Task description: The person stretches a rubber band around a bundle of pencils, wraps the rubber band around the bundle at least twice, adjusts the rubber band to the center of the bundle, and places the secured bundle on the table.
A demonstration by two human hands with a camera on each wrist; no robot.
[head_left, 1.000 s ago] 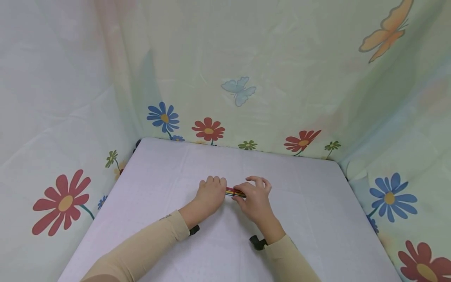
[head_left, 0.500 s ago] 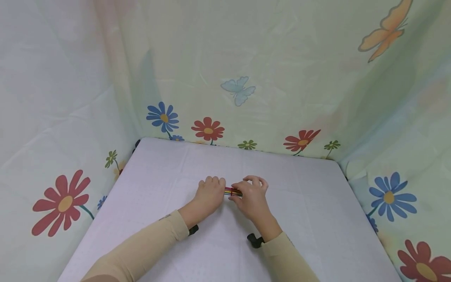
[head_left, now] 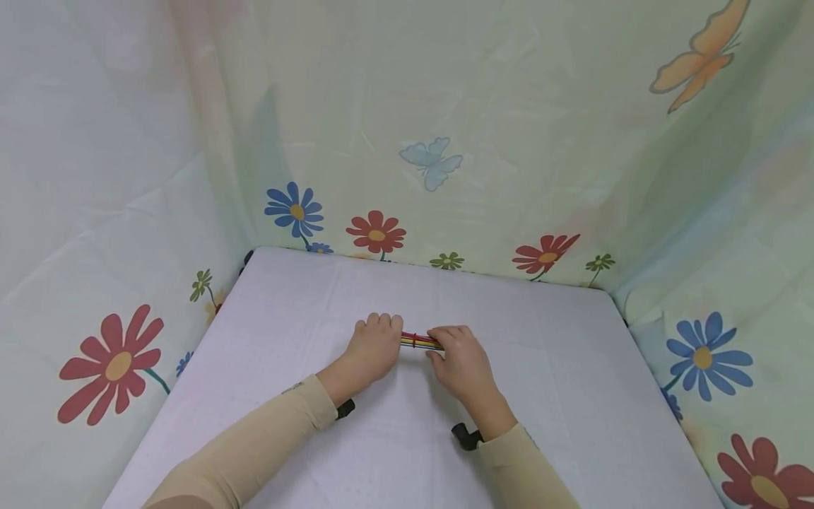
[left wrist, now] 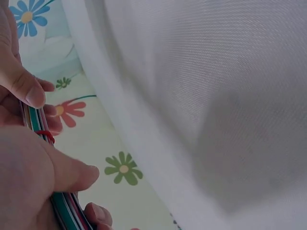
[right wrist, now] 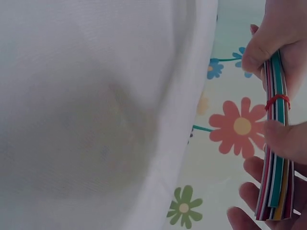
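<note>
A bundle of thin strips in red, yellow, teal and white (head_left: 428, 343) lies across the space between both hands, above the table. A red rubber band (right wrist: 278, 101) circles it. My left hand (head_left: 374, 348) grips the bundle's left part, its fingers curled round it. The right hand (head_left: 466, 364) holds the other part between thumb and fingers. In the right wrist view the right thumb (right wrist: 288, 140) presses on the flat teal face, with fingers behind. The band shows between the hands. The strips' far left end is hidden inside the left hand in the head view.
A white cloth covers the table (head_left: 553, 396). Around it hangs a pale curtain (head_left: 521, 141) printed with flowers and butterflies. Black mounts, one at the left wrist (head_left: 345, 408) and one at the right wrist (head_left: 467, 436), jut from the beige sleeves.
The right hand has shifted off the rubber band toward the bundle's right end, and its raised fingers have come down. The left hand has moved slightly left and away. The band is now plainly visible.
</note>
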